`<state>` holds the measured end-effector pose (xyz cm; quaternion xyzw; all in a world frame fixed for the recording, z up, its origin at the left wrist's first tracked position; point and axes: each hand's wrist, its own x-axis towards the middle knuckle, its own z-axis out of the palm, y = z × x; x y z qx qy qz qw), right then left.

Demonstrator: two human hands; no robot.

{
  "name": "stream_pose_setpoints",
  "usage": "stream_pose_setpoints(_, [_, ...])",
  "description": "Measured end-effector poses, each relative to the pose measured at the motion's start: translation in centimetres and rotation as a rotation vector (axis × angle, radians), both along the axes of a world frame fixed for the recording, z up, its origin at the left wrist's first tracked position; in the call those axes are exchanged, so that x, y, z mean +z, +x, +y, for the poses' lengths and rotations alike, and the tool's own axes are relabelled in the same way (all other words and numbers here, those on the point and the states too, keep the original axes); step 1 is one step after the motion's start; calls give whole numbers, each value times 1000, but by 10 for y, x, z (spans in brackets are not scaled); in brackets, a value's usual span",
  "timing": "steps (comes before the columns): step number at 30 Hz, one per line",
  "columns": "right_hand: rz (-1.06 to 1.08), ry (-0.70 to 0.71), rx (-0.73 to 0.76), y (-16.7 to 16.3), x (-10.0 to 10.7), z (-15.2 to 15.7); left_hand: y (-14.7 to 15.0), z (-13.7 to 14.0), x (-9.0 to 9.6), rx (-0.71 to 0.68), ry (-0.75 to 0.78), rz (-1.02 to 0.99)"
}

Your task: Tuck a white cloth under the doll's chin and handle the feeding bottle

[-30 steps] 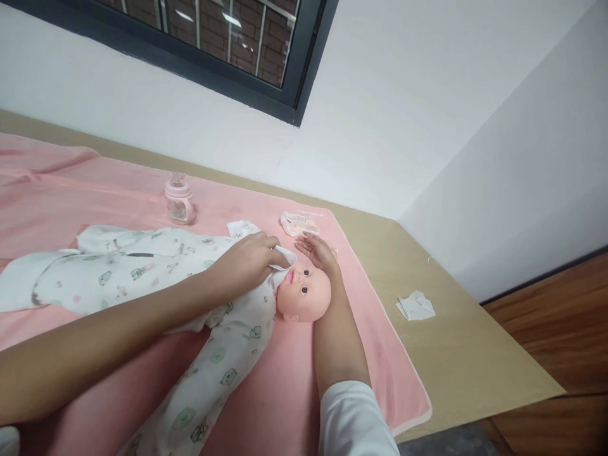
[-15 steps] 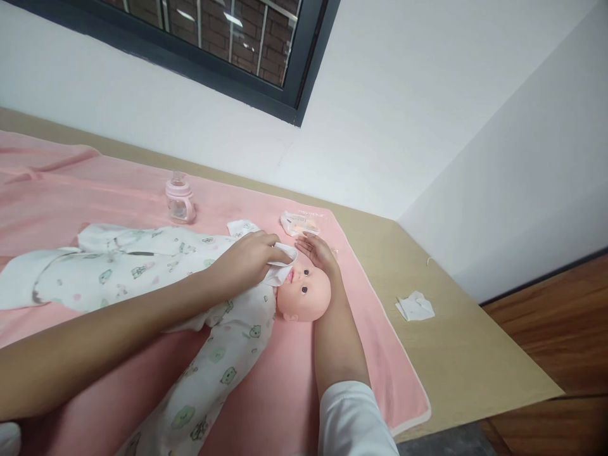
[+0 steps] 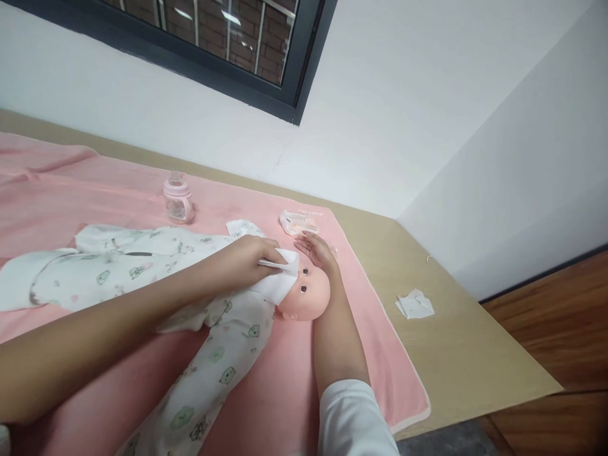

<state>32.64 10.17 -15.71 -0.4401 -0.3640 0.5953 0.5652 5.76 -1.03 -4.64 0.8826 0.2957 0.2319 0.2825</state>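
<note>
A baby doll (image 3: 311,297) in a white romper (image 3: 137,256) with green animal prints lies on its back on a pink blanket (image 3: 266,392). Between its thumb and fingers, my left hand (image 3: 256,253) grips a white tissue (image 3: 285,269), which covers the doll's mouth and chin. The doll's eyes stay visible above the tissue. My right forearm passes behind the crown of the doll's head, touching or very close to it. Beyond the head, my right hand (image 3: 316,250) rests with its fingers extended and nothing in them, close to a clear plastic packet (image 3: 298,223).
A pink baby bottle with handles (image 3: 178,201) stands on the blanket past the doll's body. On the wooden tabletop (image 3: 456,361) to the right lies a folded white tissue (image 3: 415,304). A white wall and a dark window frame (image 3: 289,107) rise behind the table.
The tissue in my left hand has moved down over the doll's mouth, which showed before. My left hand has shifted slightly; my right hand stays in place.
</note>
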Motion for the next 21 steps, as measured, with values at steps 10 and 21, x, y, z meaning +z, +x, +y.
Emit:
stream_pose_setpoints(10, [-5, 13, 2, 0, -2, 0, 6, -4, -5, -5, 136, 115])
stream_pose_setpoints(21, [-13, 11, 11, 0, 0, 0, 8, -2, -6, 48, 180, 124])
